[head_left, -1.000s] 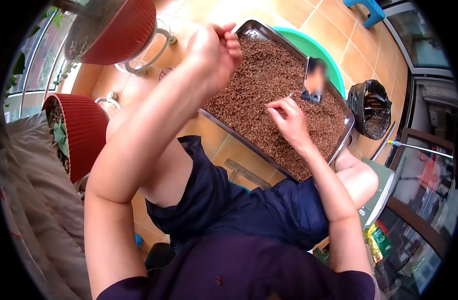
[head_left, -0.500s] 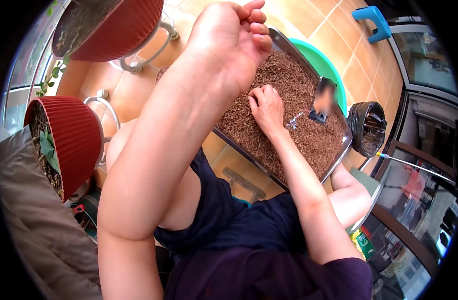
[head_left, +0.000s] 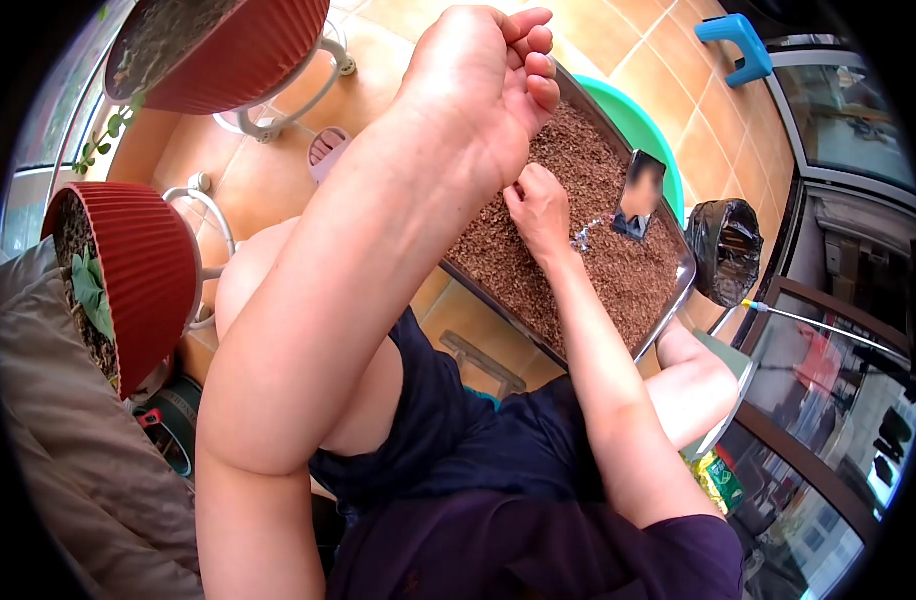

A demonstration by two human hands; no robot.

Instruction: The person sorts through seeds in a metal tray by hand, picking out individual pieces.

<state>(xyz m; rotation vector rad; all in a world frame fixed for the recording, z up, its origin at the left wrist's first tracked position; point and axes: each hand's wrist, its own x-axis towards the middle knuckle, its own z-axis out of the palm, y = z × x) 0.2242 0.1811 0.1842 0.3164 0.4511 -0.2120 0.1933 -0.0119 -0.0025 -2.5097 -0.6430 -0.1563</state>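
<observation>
A deep metal tray is filled with loose brown granular material. My right hand is low over the material, its fingers drawn together; what they pinch, if anything, is too small to make out. My left hand is raised close to the camera above the tray's far left corner, fingers curled, with nothing visible in them. A flat dark rectangle with a person's picture stands on the material near the tray's far edge. Small shiny pieces lie beside it.
Under the tray is a green basin. Red ribbed pots on white stands are at the left. A bin with a black bag stands to the right, a blue stool farther back. A small wooden piece lies on the floor.
My left hand has risen closer to the camera and moved right. My right hand has moved left and away from the shiny pieces, and its fingers have drawn together. The whole view has shifted.
</observation>
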